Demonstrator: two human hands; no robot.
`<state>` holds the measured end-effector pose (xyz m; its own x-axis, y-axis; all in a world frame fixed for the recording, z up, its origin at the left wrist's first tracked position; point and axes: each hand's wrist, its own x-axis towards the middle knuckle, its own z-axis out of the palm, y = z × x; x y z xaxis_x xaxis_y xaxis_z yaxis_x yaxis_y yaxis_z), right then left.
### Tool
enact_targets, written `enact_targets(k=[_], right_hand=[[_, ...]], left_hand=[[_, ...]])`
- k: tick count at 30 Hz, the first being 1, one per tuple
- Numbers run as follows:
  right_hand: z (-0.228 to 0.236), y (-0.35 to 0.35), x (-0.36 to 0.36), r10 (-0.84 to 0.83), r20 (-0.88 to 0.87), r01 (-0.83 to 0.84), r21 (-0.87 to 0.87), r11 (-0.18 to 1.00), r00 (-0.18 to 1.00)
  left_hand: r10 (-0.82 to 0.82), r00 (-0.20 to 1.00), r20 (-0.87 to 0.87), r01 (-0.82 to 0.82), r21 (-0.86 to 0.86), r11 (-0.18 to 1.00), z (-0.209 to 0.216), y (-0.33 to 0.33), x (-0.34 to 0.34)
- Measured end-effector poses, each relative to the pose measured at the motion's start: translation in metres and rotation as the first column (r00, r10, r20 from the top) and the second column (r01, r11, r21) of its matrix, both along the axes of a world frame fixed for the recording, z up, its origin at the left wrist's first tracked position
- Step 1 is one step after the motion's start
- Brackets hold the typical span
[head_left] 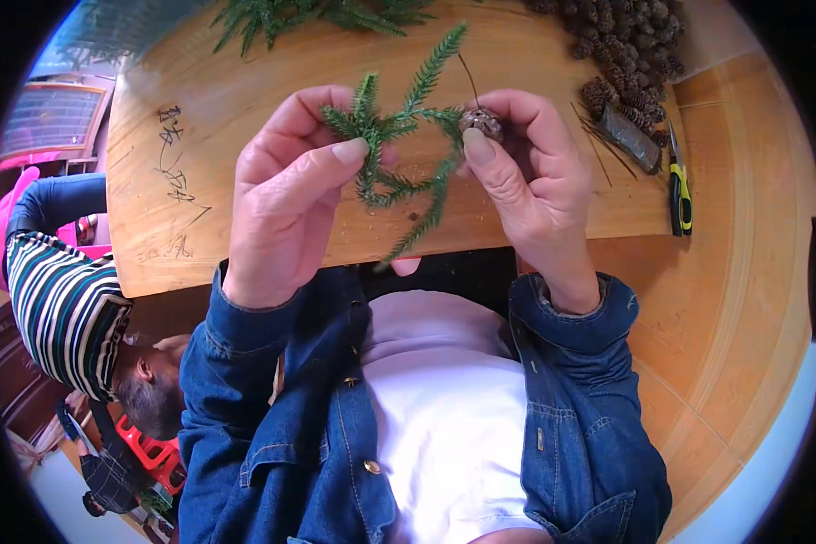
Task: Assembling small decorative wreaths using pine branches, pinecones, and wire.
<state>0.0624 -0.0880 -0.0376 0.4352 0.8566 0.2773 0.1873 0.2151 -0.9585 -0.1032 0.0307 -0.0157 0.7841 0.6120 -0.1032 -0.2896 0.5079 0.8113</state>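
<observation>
Above the table's near edge, my left hand (292, 186) pinches a green artificial pine sprig (435, 68) between thumb and fingers. Its needled twigs fan out toward the right and downward. My right hand (544, 177) is closed on a small brown pine cone (483, 122), the thumb pressed against its front. A thin dark wire (468, 74) rises from the cone. One twig of the sprig reaches the cone and touches it or passes just beside it; I cannot tell which.
The wooden table (218, 118) bears dark handwriting at left. More green sprigs (317, 14) lie at its far edge. Pine cones (630, 45) are heaped far right, near a bundle of wires (627, 138) and yellow-black-handled pliers (680, 195). A person in a striped top (68, 313) sits at left.
</observation>
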Motion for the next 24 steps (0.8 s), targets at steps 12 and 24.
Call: enact_targets(k=[12, 24], right_hand=[[0.023, -0.026, 0.002, 0.114, 0.119, -0.122, 0.063, 0.991, 0.986], [0.000, -0.016, -0.001, 0.187, -0.410, -0.165, 0.090, 0.982, 0.893]], left_hand=[[0.151, 0.987, -0.054, -0.121, 0.367, 0.922, -0.004, -0.019, 0.001], [0.040, 0.998, 0.047, -0.048, 0.173, 0.984, -0.007, -0.022, -0.001]])
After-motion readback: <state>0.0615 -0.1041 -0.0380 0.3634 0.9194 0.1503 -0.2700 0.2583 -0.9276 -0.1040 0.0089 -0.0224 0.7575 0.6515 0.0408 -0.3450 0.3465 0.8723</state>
